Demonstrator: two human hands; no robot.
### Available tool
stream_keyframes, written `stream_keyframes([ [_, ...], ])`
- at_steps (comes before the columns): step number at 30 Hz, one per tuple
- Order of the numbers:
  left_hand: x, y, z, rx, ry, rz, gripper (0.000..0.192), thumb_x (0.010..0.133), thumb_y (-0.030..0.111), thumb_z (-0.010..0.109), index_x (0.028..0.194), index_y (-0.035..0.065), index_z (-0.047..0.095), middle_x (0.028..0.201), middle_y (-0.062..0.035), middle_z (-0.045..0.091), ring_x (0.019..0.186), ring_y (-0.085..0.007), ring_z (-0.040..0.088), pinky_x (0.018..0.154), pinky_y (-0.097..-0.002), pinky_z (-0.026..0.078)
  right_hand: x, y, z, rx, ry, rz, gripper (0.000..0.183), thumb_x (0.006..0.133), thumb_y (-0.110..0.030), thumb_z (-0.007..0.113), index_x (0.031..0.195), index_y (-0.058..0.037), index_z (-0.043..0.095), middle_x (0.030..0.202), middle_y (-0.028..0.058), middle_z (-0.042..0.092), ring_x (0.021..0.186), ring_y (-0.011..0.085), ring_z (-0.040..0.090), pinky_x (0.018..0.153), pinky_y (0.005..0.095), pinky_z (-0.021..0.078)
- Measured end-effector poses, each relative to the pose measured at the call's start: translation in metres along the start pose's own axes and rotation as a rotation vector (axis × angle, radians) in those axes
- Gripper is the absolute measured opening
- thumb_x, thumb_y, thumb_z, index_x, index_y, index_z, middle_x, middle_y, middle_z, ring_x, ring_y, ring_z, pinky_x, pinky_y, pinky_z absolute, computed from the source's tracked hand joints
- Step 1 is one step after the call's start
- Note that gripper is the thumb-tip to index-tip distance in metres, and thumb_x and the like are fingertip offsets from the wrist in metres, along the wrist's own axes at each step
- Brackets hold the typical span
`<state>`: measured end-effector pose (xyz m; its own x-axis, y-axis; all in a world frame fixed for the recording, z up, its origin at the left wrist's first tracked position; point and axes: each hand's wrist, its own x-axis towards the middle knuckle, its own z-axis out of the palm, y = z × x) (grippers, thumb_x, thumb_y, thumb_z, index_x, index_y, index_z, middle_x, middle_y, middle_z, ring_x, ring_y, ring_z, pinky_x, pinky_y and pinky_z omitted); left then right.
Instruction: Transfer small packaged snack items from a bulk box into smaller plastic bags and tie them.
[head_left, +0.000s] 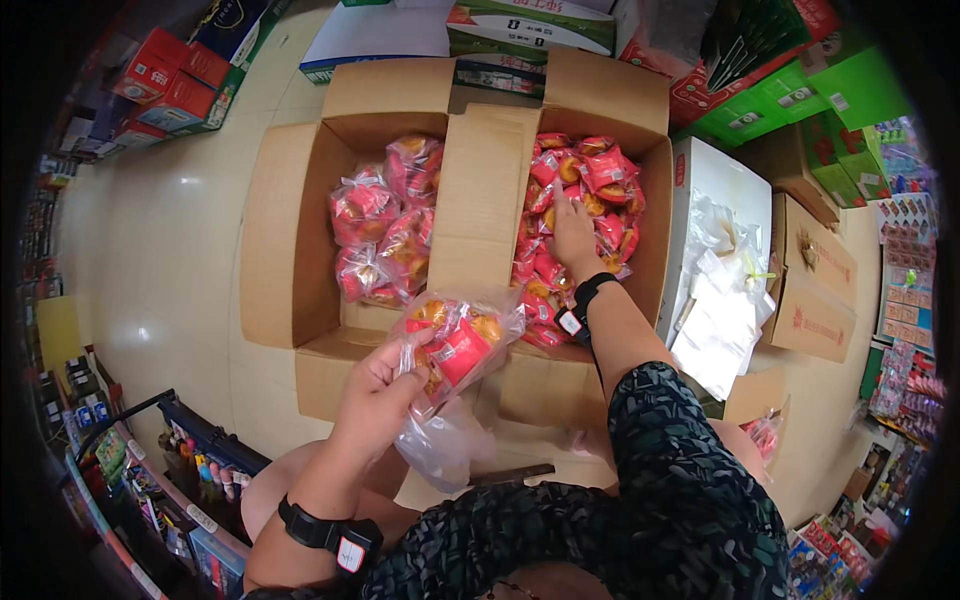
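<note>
My left hand (386, 386) grips the edge of a clear plastic bag (459, 349) that holds several red-and-clear packets of round golden-brown pastries. The bag's loose clear plastic hangs below the hand. My right hand (576, 232) reaches into the right cardboard box (654, 225), fingers extended over a heap of loose pastry packets (609, 172); whether it grips one is unclear. Beside it, the left cardboard box (315, 232) contains several filled clear bags (365, 206) of the same packets. Raised flaps (484, 195) lie between the two boxes.
Right of the boxes, a white box (720, 169) bears a stack of clear plastic bags (724, 322). Further right stand a closed cardboard carton (814, 281) and green boxes (772, 105). Printed cartons (529, 34) line the far side. A rack of goods (199, 480) is at lower left.
</note>
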<state>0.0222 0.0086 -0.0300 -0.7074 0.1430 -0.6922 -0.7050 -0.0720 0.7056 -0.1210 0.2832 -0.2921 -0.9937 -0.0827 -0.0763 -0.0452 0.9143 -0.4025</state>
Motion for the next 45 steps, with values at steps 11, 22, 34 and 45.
stream_keyframes([
  [11, -0.002, -0.003, -0.002, 0.003, -0.027, 0.025, 0.039, 0.086, 0.000, 0.046, 0.126, -0.0028, 0.048, 0.096, -0.0021, 0.058, 0.075, -0.0043, 0.052, 0.065, -0.0204, 0.044, 0.017, 0.027, -0.009, -0.026, 0.087, -0.089, 0.048, 0.066, -0.005, 0.062, 0.113, -0.0128, 0.053, 0.085, 0.0170, 0.063, 0.087, 0.0347, 0.058, 0.080, 0.0408, 0.0462],
  [22, -0.008, -0.008, 0.004, 0.019, 0.000, 0.081, 0.044, 0.082, -0.002, 0.045, 0.126, -0.0009, 0.050, 0.080, 0.0028, 0.057, 0.059, -0.0023, 0.045, 0.055, -0.0179, 0.036, -0.034, -0.008, -0.118, 1.590, -0.278, 0.203, 0.055, 0.066, 0.013, 0.052, 0.119, -0.0035, 0.047, 0.111, 0.0103, 0.059, 0.100, 0.0203, 0.060, 0.083, 0.0285, 0.0488],
  [34, 0.008, -0.029, 0.002, -0.131, 0.113, 0.313, 0.056, 0.081, -0.005, 0.049, 0.135, -0.0013, 0.035, 0.101, -0.0065, 0.057, 0.072, -0.0080, 0.055, 0.061, -0.0223, 0.045, -0.098, -0.130, -0.099, 1.822, -0.795, -0.004, 0.050, 0.071, 0.013, 0.058, 0.115, -0.0058, 0.048, 0.115, 0.0116, 0.057, 0.107, 0.0231, 0.057, 0.090, 0.0345, 0.0473],
  [45, 0.006, -0.026, -0.010, 0.121, 0.094, 0.276, 0.057, 0.078, -0.005, 0.051, 0.134, -0.0012, 0.038, 0.096, -0.0051, 0.059, 0.067, -0.0070, 0.054, 0.058, -0.0211, 0.044, -0.134, -0.194, -0.065, 0.209, -0.094, -0.453, 0.065, 0.064, -0.022, 0.071, 0.125, -0.0126, 0.051, 0.102, 0.0161, 0.057, 0.099, 0.0323, 0.053, 0.088, 0.0398, 0.0398],
])
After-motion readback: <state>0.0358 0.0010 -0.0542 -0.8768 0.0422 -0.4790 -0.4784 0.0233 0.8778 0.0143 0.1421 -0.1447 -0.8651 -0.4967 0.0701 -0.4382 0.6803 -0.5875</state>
